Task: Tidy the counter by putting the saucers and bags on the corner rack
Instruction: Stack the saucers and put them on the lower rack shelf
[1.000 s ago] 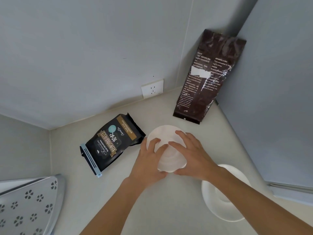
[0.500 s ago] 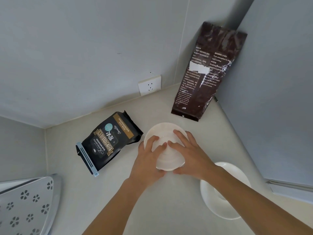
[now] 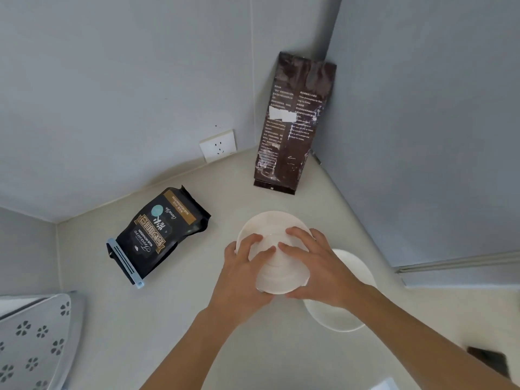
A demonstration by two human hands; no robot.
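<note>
A stack of white saucers (image 3: 277,266) is held between both hands over the counter. My left hand (image 3: 242,274) grips its left side and my right hand (image 3: 318,268) grips its right side, fingertips meeting on top. A further white saucer (image 3: 354,277) lies on the counter under my right wrist. A black coffee bag (image 3: 160,235) with a blue clip lies flat to the left. Upright in the far corner leans a tall dark brown bag (image 3: 292,125). Part of the perforated metal corner rack (image 3: 31,342) shows at the lower left.
A white wall socket (image 3: 218,145) sits just above the beige counter (image 3: 174,319). Grey walls close in on the left, the back and the right. A small dark object (image 3: 489,361) lies at the lower right.
Both hands keep their grip on the saucer stack. The view has shifted slightly; the stack and hands stay in about the same place.
</note>
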